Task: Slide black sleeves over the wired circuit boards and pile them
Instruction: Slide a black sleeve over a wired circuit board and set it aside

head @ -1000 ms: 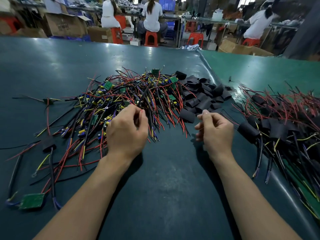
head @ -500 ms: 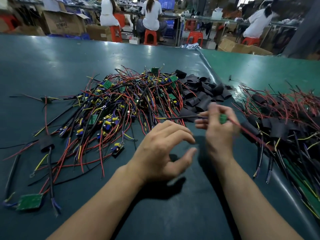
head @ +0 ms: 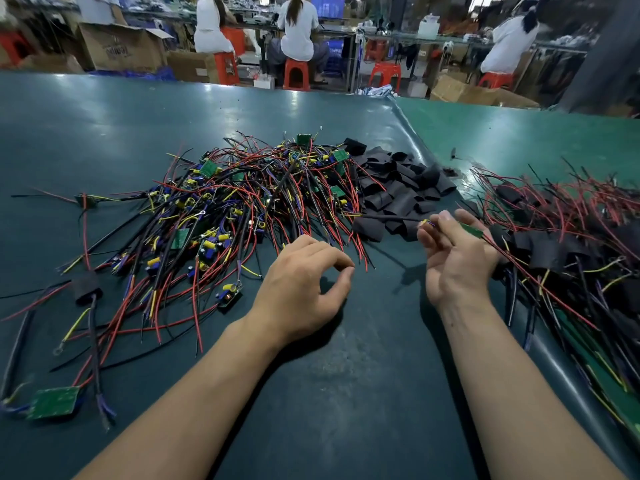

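A tangled heap of wired circuit boards (head: 242, 206) with red, black, yellow and blue leads covers the table's middle left. Loose black sleeves (head: 398, 188) lie in a heap just right of it. Sleeved boards (head: 561, 244) are piled at the right. My right hand (head: 453, 258) holds a small green wired circuit board (head: 471, 231) between its fingertips, its wires trailing left and right. My left hand (head: 304, 282) hovers low over the table near the heap's front edge, fingers curled and apart, holding nothing.
A bare green board (head: 52, 403) with wires lies near the front left edge, and one sleeved board (head: 86, 289) rests further up. A raised seam (head: 415, 133) divides the dark mat from the lighter green one. People sit on red stools beyond the table.
My left hand left the wire heap and passed a board to my right hand, which now holds it further right. My left hand has drawn back toward the heap's front.
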### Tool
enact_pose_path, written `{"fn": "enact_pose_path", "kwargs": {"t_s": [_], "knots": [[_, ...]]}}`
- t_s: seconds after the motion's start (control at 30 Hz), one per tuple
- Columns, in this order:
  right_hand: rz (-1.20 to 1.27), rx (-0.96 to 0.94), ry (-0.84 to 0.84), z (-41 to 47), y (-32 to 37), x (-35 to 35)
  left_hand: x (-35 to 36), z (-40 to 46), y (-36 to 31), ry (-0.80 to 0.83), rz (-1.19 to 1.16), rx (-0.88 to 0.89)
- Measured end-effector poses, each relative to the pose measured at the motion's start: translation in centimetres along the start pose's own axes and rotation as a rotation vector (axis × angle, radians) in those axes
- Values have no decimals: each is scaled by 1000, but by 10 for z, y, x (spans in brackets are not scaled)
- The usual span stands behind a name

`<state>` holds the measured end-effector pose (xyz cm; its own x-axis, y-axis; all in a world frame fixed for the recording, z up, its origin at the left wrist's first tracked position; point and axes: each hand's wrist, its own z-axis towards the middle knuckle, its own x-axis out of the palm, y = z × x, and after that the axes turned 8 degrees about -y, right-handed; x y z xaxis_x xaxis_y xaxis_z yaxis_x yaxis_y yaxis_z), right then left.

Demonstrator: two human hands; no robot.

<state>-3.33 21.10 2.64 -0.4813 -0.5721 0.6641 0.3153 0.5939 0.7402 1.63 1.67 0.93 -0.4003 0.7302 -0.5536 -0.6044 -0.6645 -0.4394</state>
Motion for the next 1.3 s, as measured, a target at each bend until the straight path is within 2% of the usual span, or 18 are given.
{"fn": "enact_pose_path", "kwargs": {"t_s": [0.1,0.23,0.47,0.57,0.67,0.87,0.97,1.07,1.17,1.3], "knots": [[-10,-40,10,2,0,0,1,1,0,-3,0,-9],[-256,-255,76,-2,-4,-3,1,0,0,-5,20,-14],[-293,-413,5,-6,6,-7,-2,3,0,-134,26,-43],[-339,-480,-30,-8,11,-6,-1,3,3,-134,42,-74],[-340,-463,51,-10,9,-6,0,2,6,-122,44,-74],[-245,-248,181,-10,11,-6,-2,1,7,-109,56,-65],[-275,-365,201,-12,14,-7,0,-2,4,-104,89,-35],[-295,-406,200,-16,13,-7,9,-2,1,-11,248,64],[-222,-409,126,-17,20,-6,23,19,0,137,326,116],[-129,-255,44,-15,34,-9,44,61,10,397,420,182]]}}
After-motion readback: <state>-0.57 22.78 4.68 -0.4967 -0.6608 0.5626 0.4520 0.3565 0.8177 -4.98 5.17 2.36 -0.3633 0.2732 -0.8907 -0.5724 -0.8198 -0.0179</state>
